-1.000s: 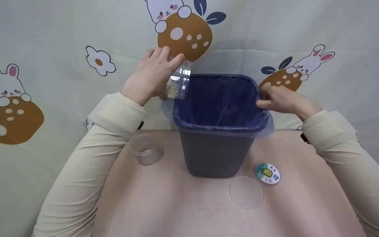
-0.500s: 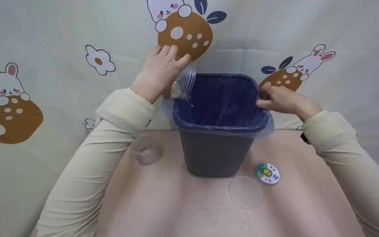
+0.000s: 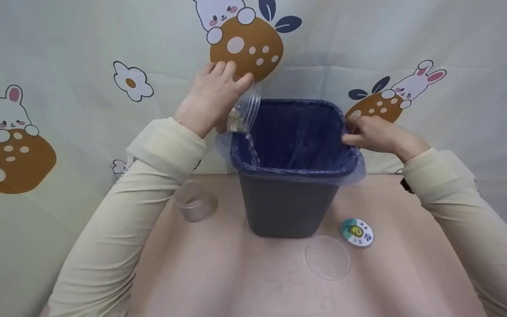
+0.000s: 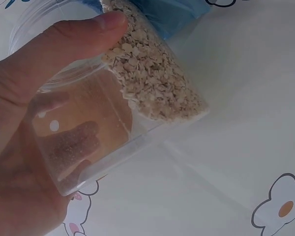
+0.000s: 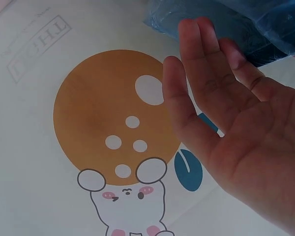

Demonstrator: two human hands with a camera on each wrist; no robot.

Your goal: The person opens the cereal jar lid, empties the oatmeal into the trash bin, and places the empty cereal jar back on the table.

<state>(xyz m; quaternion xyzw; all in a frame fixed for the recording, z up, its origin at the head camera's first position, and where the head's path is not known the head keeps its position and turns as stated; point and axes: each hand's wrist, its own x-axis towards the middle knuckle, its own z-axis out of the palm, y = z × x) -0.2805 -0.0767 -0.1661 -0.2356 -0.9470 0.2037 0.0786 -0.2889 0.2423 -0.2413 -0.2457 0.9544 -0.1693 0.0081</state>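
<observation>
My left hand [image 3: 214, 94] grips a clear plastic jar [image 4: 103, 162] tipped on its side over the left rim of the trash bin [image 3: 286, 204]. Rolled oats [image 4: 150, 73] lie along the jar's lower wall, and a thin stream of falling oats [image 3: 252, 149] drops from its mouth into the bin. A translucent blue bag [image 3: 341, 178] lines the bin and folds over its rim. At the right rim, my right hand [image 3: 376, 134] holds the bin's edge with thumb and forefinger; its other fingers [image 5: 201, 69] extend loosely outside, close to the bag.
A clear empty jar [image 3: 195, 207] stands on the table [image 3: 271, 286] left of the bin. To the bin's front right lie a transparent disc-shaped lid [image 3: 328, 258] and a round lid with a printed label [image 3: 358, 232]. A patterned curtain [image 3: 82, 123] hangs behind.
My left hand has moved slightly right and tilted the jar further. Oats have started falling from it into the bin. The right hand keeps its place at the rim.
</observation>
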